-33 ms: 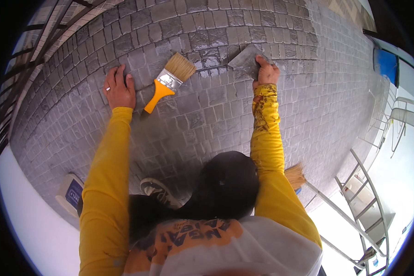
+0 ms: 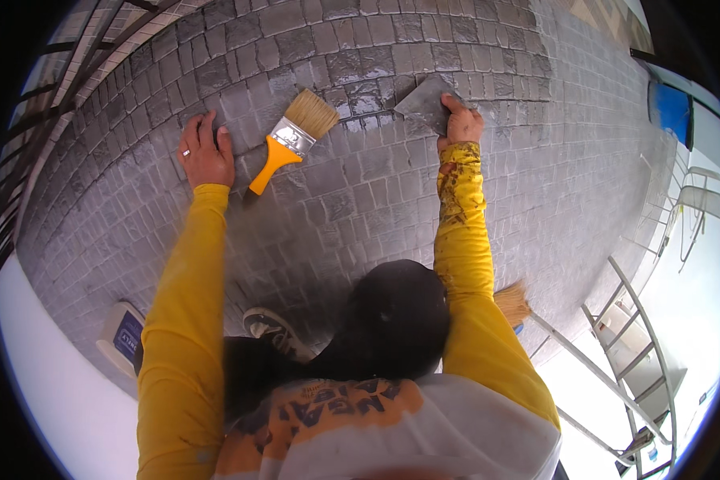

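A wide paintbrush (image 2: pixel 277 158) with a yellow-orange handle, metal band and pale bristles lies on the grey stone-patterned surface (image 2: pixel 376 180) between my hands. To its left, my left hand (image 2: pixel 208 152) rests on that surface, open with its fingers stretched out and holding nothing. A ring shows on one finger. On the other side of the brush, my right hand (image 2: pixel 462 124) grips the near right part of a thin grey square sheet (image 2: pixel 424 104). The sheet lies against the blocks; its exact material cannot be made out. Brown stains mark the right yellow sleeve.
Glossy wet blocks (image 2: pixel 368 104) lie beyond the brush. A white tub (image 2: pixel 122 336) with a blue label is at lower left. At right are a straw broom (image 2: pixel 513 302), a metal ladder (image 2: pixel 648 344) and a chair (image 2: pixel 701 200). Dark railings (image 2: pixel 56 96) edge the far left.
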A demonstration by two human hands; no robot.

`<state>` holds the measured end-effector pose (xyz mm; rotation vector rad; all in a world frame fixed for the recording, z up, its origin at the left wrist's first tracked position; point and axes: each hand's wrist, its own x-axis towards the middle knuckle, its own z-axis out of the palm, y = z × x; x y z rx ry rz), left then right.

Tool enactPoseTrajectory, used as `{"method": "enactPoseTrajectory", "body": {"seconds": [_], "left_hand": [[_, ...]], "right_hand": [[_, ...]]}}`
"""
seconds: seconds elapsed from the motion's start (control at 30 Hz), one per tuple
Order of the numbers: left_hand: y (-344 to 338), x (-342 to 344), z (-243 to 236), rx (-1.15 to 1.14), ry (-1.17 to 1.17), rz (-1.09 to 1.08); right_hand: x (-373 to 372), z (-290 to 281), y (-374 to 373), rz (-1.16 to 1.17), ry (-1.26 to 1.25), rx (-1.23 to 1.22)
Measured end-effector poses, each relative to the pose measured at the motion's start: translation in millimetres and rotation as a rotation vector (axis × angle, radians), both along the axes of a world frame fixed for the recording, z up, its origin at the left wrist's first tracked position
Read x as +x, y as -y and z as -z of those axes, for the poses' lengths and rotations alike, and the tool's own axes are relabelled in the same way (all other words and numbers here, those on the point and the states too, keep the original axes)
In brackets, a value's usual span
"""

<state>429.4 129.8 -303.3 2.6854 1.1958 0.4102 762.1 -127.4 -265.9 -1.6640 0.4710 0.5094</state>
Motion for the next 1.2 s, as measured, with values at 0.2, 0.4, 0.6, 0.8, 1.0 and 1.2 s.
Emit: {"method": "enactPoseTrajectory", "body": {"seconds": [0.2,0.4,0.6,0.8,1.0,1.2], "left_hand": [[-0.7,0.6,0.6,0.018,0.000,-0.005],[-0.3,2.1,-0.2,0.019,0.009,-0.007],[-0.1,2.3,-0.8,0.007,-0.005,-0.010],[-0.6,0.1,-1.0,-0.001,-0.010,-0.002],[-0.7,0.6,-0.9,0.011,-0.003,-0.009],[-1.4,-0.3,0.0,0.009,0.001,-0.004]], "right_hand": [[-0.1,2.7,-12.6,-0.003,-0.001,-0.109],[5.7,0.5,-10.9,-0.058,0.022,-0.174],[4.7,10.9,-7.2,-0.146,0.269,-0.170],[36.9,-38.4,-3.6,-0.959,0.823,-0.759],[53.0,-60.2,-19.6,-1.305,0.916,-1.063],[81.4,-68.8,-49.1,-1.620,1.079,-1.168]]}}
